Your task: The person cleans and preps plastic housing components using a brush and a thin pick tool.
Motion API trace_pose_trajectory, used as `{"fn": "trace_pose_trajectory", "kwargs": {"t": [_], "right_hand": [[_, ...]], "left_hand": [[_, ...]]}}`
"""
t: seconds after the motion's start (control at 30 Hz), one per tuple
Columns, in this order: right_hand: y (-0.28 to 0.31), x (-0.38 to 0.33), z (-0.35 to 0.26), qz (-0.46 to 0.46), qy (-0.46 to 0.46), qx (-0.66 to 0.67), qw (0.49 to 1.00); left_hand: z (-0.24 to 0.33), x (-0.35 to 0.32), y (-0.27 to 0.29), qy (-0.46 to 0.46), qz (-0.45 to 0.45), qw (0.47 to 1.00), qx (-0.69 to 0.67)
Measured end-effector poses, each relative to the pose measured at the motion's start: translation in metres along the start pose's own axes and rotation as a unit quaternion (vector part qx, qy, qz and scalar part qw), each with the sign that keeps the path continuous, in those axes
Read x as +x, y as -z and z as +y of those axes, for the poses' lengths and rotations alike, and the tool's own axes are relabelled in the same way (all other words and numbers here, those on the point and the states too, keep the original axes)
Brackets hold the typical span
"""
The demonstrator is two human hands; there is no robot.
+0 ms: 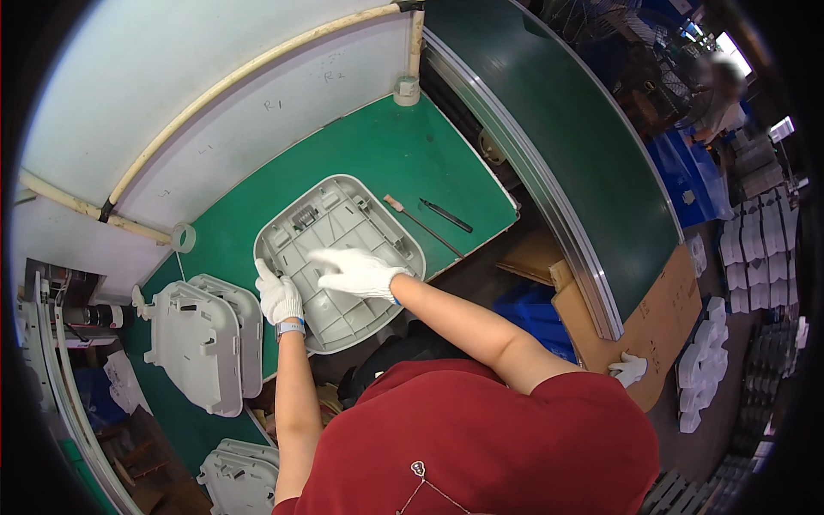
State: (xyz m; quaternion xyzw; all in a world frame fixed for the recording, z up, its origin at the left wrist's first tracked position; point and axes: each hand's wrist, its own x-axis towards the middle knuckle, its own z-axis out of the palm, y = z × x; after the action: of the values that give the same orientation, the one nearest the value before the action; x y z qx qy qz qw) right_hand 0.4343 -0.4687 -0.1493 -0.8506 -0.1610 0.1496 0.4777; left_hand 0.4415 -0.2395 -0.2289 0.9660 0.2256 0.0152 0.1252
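A light grey ribbed plastic panel (339,322) with rounded corners lies on the green tabletop, its ribbed side up. My left hand (280,298), in a white glove, is at the panel's left edge with its fingers round the rim. Over the middle of the panel is my right hand (356,273), gloved as well, its fingers stretched out to the left and holding nothing. Whether its fingertips touch the ribs, I cannot tell. Right of the panel lie a thin rod-like tool with a pale pinkish end (425,227) and a slim black tool (446,215).
More grey panels (197,343) lean together at left, with others (240,476) lower down. Tape rolls (406,91) (182,238) sit by the white back board. A white glove (629,369) rests on cardboard (665,318) at right. Far right, a person (725,103) stands by blue bins.
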Motion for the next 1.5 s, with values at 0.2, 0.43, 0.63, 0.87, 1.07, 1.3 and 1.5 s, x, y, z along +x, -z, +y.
{"fn": "trace_pose_trajectory", "kwargs": {"t": [0.2,0.43,0.63,0.87,1.07,1.3,1.5], "right_hand": [[0.044,-0.004,0.065,0.113,0.008,-0.233,0.966],[0.096,-0.034,0.155,0.197,-0.204,-0.242,0.928],[0.072,-0.019,0.185,0.165,-0.197,-0.318,0.913],[0.05,-0.001,0.213,0.1,-0.158,-0.418,0.889],[0.069,-0.009,0.173,0.115,-0.242,-0.203,0.942],[0.072,-0.031,0.191,0.138,-0.22,-0.23,0.938],[0.081,-0.014,0.176,0.16,-0.207,-0.403,0.877]], "left_hand": [[0.0,0.004,-0.004,0.008,0.006,1.0,-0.013],[-0.002,0.004,-0.004,0.013,0.01,1.0,-0.005],[-0.007,0.005,-0.007,0.008,0.013,1.0,-0.013],[-0.038,0.007,-0.005,0.064,-0.04,0.947,-0.312],[-0.053,-0.018,0.004,0.092,-0.148,0.927,-0.332],[-0.006,-0.034,0.013,-0.09,0.048,0.989,-0.107],[0.021,-0.054,-0.007,-0.19,-0.01,0.972,-0.138]]}}
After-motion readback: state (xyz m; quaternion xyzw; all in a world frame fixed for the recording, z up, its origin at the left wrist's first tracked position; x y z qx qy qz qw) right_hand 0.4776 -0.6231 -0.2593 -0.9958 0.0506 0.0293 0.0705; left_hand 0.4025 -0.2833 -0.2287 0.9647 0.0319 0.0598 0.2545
